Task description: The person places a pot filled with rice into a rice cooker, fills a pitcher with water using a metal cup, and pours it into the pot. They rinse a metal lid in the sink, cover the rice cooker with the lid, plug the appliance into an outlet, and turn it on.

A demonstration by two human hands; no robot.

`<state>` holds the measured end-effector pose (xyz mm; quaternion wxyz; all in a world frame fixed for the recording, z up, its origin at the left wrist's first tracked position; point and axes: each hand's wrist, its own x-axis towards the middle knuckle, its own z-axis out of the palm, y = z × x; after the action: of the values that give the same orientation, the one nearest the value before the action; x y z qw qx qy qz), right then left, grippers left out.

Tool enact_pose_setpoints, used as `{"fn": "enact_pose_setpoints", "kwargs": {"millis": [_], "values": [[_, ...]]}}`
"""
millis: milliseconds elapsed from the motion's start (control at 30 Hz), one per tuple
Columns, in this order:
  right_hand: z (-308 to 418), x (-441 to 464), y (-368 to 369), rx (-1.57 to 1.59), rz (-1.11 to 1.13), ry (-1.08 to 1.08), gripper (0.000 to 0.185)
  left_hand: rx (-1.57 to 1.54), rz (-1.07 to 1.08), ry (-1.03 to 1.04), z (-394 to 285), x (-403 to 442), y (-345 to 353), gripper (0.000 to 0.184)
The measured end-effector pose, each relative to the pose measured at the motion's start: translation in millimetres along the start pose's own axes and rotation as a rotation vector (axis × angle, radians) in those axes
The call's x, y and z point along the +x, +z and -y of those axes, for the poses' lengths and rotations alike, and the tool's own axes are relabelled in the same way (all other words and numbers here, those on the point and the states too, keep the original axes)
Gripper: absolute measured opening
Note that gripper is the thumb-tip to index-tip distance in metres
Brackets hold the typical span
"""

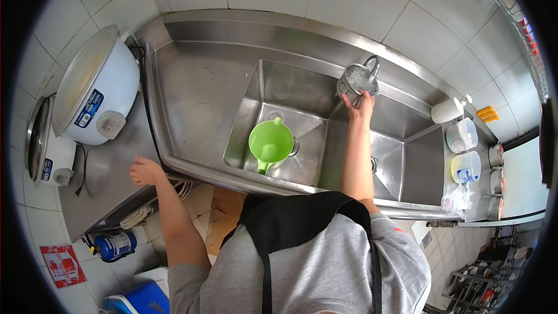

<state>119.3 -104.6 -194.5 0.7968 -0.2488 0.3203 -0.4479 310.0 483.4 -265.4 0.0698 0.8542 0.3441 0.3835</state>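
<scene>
My right hand (359,107) grips a metal cup (351,81) with dark lettering on its side, under the curved faucet (374,65). Bubbly water shows inside the cup. Over at the left, my left hand (145,171) is beside the steel counter's front edge, its fingers curled; whether anything is in them is hidden. A green plastic pitcher (271,141) sits in the left basin of the steel sink (290,84), its handle toward me.
Two rice cookers, a large one (99,90) and a smaller one (61,160), stand at the left. A white bottle (447,110), plastic containers (465,166) and tins (496,181) line the right end. A blue cylinder (115,245) is below the left counter.
</scene>
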Motion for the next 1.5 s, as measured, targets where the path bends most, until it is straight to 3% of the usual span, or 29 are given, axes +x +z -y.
{"fn": "enact_pose_setpoints", "kwargs": {"millis": [267, 367, 567, 667, 867, 1000, 1133, 1233, 1500], "values": [[-10, -14, -35, -0.081, -0.094, 0.078, 0.07, -0.008, 0.047, -0.033, -4, 2, -5, 0.043], [-10, -18, -42, -0.106, -0.089, 0.07, 0.049, -0.01, 0.07, -0.033, -2, 1, -4, 0.044], [-11, -45, -53, -0.188, 0.059, 0.135, 0.041, 0.017, 0.059, -0.04, 0, 3, 5, 0.044], [-18, -59, -57, -0.231, 0.124, 0.204, 0.058, 0.042, 0.039, -0.032, -1, 2, 5, 0.043], [-47, -83, -66, -0.311, 0.209, 0.361, 0.053, 0.038, 0.005, -0.004, -2, 2, 3, 0.04], [-76, -87, -72, -0.528, 0.24, 0.353, 0.06, 0.013, -0.013, -0.015, -3, 2, 3, 0.04], [-97, -92, -70, -0.785, 0.304, 0.23, 0.063, 0.036, 0.024, -0.041, -6, 2, -1, 0.04], [-109, -90, -67, -1.182, 0.287, -0.15, 0.065, 0.01, 0.036, -0.042, -6, 1, -2, 0.04], [-71, -140, 3, -1.474, 0.649, -0.827, 0.071, -0.067, 0.07, -0.055, -3, 0, 0, 0.042]]}}
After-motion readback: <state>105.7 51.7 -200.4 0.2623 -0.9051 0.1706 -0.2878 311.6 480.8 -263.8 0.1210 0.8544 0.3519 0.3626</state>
